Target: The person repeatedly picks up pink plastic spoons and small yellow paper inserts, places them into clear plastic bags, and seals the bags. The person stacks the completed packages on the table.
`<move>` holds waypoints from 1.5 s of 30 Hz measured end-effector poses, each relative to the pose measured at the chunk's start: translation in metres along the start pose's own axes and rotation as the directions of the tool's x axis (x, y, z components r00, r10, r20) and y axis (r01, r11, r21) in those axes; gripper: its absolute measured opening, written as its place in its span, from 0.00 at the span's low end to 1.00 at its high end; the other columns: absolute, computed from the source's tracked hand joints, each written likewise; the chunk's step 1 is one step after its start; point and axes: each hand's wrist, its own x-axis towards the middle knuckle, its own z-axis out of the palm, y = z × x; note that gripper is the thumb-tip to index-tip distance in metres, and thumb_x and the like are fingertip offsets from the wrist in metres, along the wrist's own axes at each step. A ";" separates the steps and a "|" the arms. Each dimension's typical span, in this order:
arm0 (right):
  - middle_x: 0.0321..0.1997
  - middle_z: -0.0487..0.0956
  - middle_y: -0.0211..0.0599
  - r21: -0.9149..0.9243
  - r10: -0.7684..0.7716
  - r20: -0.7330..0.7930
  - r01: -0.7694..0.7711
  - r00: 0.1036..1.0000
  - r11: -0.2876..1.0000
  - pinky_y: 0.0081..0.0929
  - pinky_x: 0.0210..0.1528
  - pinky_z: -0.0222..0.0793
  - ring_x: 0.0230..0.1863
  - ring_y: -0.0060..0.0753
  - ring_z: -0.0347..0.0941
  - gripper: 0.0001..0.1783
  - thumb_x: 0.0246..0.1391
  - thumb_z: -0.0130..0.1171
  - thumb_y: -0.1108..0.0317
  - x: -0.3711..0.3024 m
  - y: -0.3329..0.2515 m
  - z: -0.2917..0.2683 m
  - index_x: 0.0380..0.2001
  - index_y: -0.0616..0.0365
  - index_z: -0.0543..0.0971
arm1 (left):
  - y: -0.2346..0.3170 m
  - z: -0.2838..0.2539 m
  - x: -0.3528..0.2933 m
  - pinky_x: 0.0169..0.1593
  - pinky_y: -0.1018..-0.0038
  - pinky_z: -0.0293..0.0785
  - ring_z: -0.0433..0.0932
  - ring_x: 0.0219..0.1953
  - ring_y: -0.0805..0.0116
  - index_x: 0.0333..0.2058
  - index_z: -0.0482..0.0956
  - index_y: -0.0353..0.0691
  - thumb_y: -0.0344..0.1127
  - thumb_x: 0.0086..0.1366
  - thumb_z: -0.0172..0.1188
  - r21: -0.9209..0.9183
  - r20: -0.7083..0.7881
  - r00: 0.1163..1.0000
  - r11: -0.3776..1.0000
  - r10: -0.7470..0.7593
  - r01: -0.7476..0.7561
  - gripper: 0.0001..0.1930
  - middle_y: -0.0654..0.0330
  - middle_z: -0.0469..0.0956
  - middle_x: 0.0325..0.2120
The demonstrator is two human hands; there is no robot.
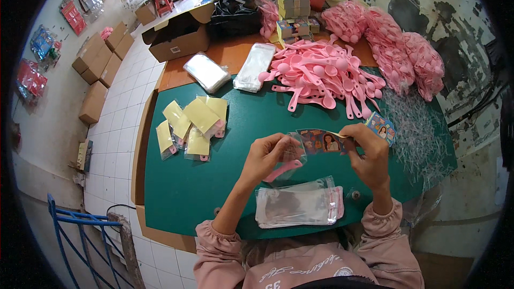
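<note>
My left hand (269, 152) pinches a clear plastic bag (300, 155) with a pink spoon (282, 171) inside it. Between the fingers of my right hand (369, 152) is a printed card (321, 141), bent at its right end; its left end meets the bag's edge. Just below my hands lies a stack of clear plastic bags (294, 206). A pile of printed cards (381, 127) sits beyond my right hand. Farther back is a big heap of pink spoons (321, 72). At the left, several filled bags with yellow cards (202, 115) lie overlapping.
Two stacks of clear bags (255, 67) lie at the green table's (225, 176) far side, near an open cardboard box (179, 43). Bundled cards (293, 5) and bulging bags of pink spoons (393, 43) stand at the back. Thin plastic strips (415, 134) cover the right edge.
</note>
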 end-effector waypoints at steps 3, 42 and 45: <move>0.30 0.74 0.40 0.087 0.159 -0.189 -0.145 0.969 0.986 0.22 0.25 0.71 0.27 0.28 0.74 0.09 0.46 0.54 0.80 0.000 -0.009 0.010 0.34 0.63 0.72 | -0.007 0.000 0.002 0.36 0.78 0.76 0.78 0.31 0.73 0.34 0.75 0.31 0.34 0.64 0.48 0.009 0.084 0.996 1.000 0.026 -0.027 0.11 0.59 0.77 0.28; 0.30 0.76 0.34 0.372 0.464 -0.141 -0.387 0.875 0.844 0.16 0.21 0.71 0.29 0.19 0.72 0.11 0.51 0.51 0.79 0.002 0.009 -0.005 0.38 0.57 0.72 | -0.012 0.002 0.002 0.40 0.74 0.78 0.77 0.35 0.70 0.34 0.74 0.28 0.30 0.62 0.51 0.009 0.074 0.994 0.997 0.078 -0.079 0.09 0.57 0.76 0.29; 0.30 0.77 0.35 0.414 0.428 -0.025 -0.381 0.903 0.827 0.18 0.23 0.71 0.29 0.21 0.73 0.10 0.49 0.52 0.79 0.001 0.000 -0.003 0.37 0.58 0.73 | -0.012 0.000 0.000 0.40 0.75 0.77 0.77 0.34 0.71 0.34 0.75 0.28 0.30 0.61 0.52 -0.026 0.069 0.995 0.997 0.070 -0.068 0.09 0.58 0.76 0.29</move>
